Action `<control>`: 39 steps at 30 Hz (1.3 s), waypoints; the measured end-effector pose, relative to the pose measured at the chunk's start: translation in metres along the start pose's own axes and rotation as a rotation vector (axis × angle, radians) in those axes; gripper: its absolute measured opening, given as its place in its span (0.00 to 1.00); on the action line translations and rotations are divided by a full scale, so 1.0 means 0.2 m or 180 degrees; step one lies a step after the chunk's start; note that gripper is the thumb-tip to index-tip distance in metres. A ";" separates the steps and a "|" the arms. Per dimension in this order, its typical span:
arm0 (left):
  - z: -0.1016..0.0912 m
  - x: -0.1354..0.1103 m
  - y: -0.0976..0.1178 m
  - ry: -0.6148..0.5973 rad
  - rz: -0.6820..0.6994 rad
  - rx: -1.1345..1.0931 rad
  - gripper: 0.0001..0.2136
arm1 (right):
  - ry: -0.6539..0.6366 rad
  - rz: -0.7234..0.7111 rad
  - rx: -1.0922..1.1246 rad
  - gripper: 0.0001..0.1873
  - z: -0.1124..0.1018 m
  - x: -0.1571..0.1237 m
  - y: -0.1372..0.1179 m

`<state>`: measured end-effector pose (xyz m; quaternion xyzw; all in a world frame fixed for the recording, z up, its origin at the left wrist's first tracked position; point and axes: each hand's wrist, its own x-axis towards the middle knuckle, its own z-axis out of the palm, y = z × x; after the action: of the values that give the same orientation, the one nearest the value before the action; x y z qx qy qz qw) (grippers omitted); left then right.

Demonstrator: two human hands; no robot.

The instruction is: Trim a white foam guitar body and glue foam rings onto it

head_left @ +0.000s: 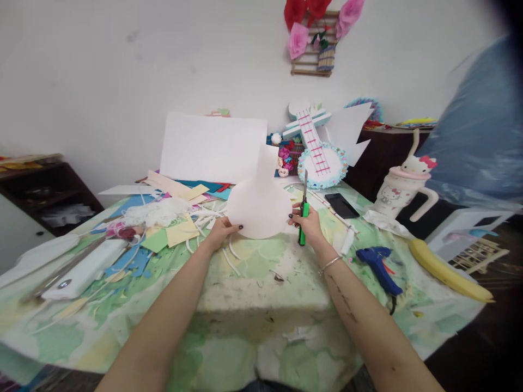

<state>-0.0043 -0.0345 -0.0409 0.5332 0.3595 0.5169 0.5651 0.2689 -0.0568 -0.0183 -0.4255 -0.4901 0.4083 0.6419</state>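
Observation:
A white cardboard cutout [260,209], round below with a straight neck rising from it, is held up above the table in front of me. My left hand [223,231] pinches its lower left edge, thumb on the near face. My right hand [308,220] is closed around a green utility knife [303,224] with its blade pointing up, and its fingertips also meet the cutout's right edge. Behind stands a decorated paper instrument [314,147] with a similar outline, pink lines on its neck and blue trim round its body.
Paper scraps [182,230] and white strips heap up at left beside a long white box-like piece [85,269]. A large white board [212,147] leans at the back. On the right lie a phone [342,205], a blue glue gun [379,268], a tumbler [402,190] and a banana-shaped yellow object [449,271].

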 end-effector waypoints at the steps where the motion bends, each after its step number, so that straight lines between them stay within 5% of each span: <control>1: 0.00 -0.01 0.00 -0.0017 -0.0005 0.0028 0.20 | 0.0010 0.0014 0.0006 0.20 -0.01 -0.01 0.01; 12: -0.04 0.01 -0.06 -0.0184 -0.0089 0.0182 0.18 | 0.0190 0.0224 0.0159 0.19 -0.08 -0.02 0.11; 39: -0.04 0.01 -0.06 -0.0329 0.0048 0.0331 0.17 | -0.0240 0.0354 0.0542 0.20 -0.02 -0.06 0.02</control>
<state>-0.0099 -0.0291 -0.0540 0.5904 0.3522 0.4736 0.5505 0.2709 -0.0679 -0.0273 -0.3803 -0.4532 0.4991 0.6331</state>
